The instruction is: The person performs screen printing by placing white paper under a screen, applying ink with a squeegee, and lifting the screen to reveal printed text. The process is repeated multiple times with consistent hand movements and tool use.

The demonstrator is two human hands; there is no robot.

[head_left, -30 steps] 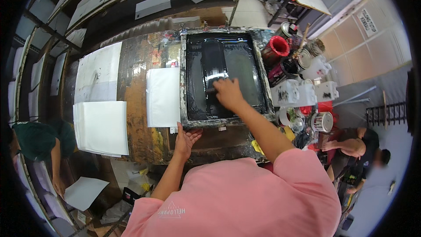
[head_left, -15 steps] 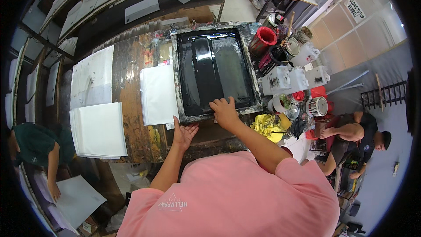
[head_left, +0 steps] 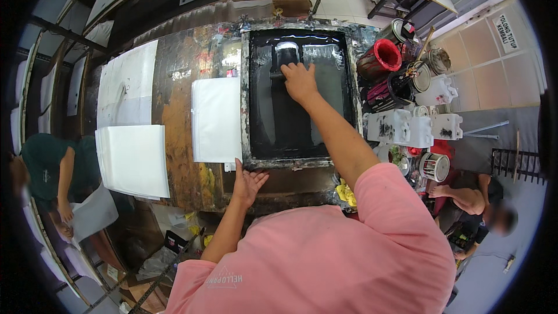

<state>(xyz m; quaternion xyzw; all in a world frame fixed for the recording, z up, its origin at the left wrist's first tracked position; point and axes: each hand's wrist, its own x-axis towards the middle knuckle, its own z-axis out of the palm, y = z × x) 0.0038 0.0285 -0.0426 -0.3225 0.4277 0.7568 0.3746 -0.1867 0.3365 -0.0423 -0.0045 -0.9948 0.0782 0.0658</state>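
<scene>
A screen-printing frame (head_left: 246,110) with a pale, ink-stained rim lies on the worktable, its mesh coated with wet black ink. My right hand (head_left: 300,83) reaches over the mesh, fingers curled round what looks like a dark squeegee (head_left: 277,75), mostly covered by the hand and blending with the ink. Below the frame's near left corner, my left hand (head_left: 250,186) is palm up with fingers apart, fingertips close to the frame's near edge. A stack of white sheets (head_left: 216,121) sits against the frame's left side.
More white sheets (head_left: 132,160) lie at the table's left. Ink pots, including a red bucket (head_left: 381,61), and white jugs (head_left: 389,127) crowd the right side. A yellow cloth (head_left: 347,193) is near my right arm. A person in dark green (head_left: 49,166) handles sheets at left; another person sits at right.
My right hand has moved from the frame's near edge toward its far part, across the inked mesh. My left hand stays at the near left corner. The whole view has shifted slightly.
</scene>
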